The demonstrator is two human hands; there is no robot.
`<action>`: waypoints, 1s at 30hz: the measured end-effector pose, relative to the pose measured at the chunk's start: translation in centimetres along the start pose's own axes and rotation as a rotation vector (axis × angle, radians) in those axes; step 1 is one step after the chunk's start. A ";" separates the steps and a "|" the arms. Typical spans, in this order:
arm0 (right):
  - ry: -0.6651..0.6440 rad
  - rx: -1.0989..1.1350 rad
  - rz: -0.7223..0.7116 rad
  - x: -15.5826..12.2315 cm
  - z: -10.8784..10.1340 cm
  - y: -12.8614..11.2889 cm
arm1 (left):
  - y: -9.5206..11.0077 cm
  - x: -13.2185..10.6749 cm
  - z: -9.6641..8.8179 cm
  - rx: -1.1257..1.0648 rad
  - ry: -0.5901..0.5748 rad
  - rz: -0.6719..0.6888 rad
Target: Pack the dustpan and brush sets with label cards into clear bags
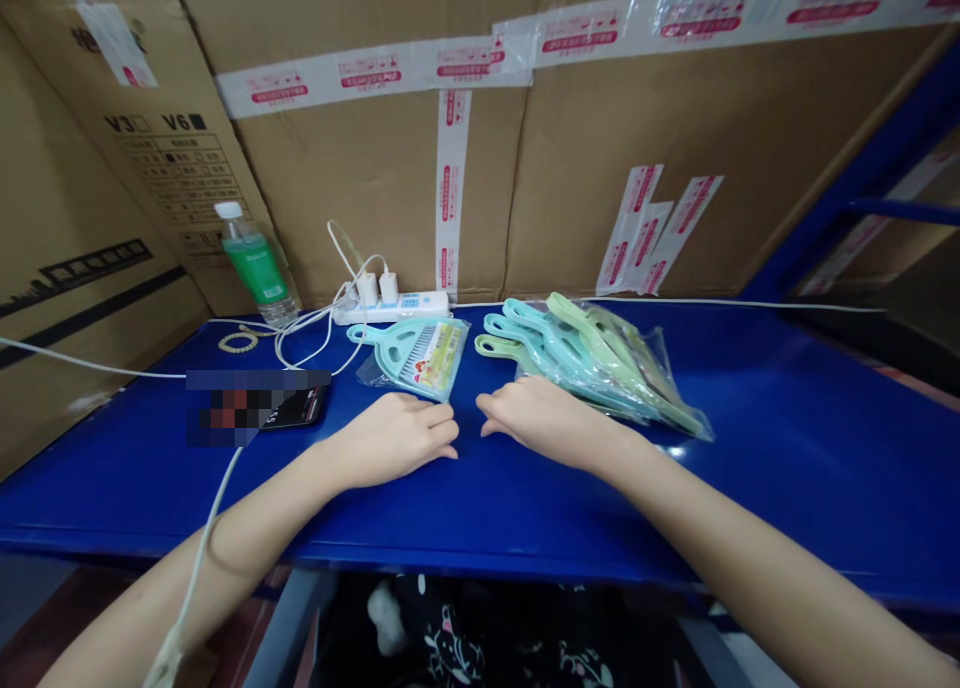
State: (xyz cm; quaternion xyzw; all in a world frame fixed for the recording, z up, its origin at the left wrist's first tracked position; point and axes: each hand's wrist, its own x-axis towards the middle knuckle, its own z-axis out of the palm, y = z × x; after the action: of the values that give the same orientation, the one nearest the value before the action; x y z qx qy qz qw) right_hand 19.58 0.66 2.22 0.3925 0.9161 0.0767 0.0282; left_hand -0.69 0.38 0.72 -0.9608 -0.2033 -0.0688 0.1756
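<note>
My left hand (397, 436) rests palm down on the blue table, its fingers curled closed with nothing showing in them. Just beyond it lies a light-blue dustpan with a brush (420, 356), in a clear bag with a yellow label. My right hand (532, 420) is likewise curled closed and appears to hold nothing. Behind and beside that hand is a pile of bagged dustpan sets (592, 353), light blue and pale green, their handles pointing to the back left. A gap of table separates the two hands.
A white power strip (405, 306) with plugged-in chargers and loose white cables stands at the back. To the left are a green-labelled bottle (259, 268), a beaded bracelet (238, 343) and a dark phone (300, 408), partly blurred. Taped cardboard (337, 188) walls the table's rear.
</note>
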 end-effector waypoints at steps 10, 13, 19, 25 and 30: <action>0.027 -0.079 0.026 0.5 -0.1 0.1 | -0.1 0.1 0.1 0.025 0.076 0.047; 0.066 -0.134 0.033 0.7 -0.3 0.1 | 0.0 0.0 -0.4 0.004 0.069 0.056; 0.137 -0.120 0.001 0.7 0.3 0.2 | 0.1 0.0 -0.4 0.007 0.096 0.039; 0.123 -0.137 -0.034 0.8 0.4 0.3 | 0.0 0.1 0.2 0.081 0.095 0.035; 0.144 -0.168 -0.057 0.7 -0.4 0.3 | -0.1 0.1 0.0 0.023 0.134 0.068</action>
State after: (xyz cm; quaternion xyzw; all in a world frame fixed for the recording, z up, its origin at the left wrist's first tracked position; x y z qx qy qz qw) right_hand 19.30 1.34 2.67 0.3558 0.9170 0.1803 -0.0027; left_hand -0.66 0.50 0.82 -0.9583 -0.1592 -0.1246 0.2021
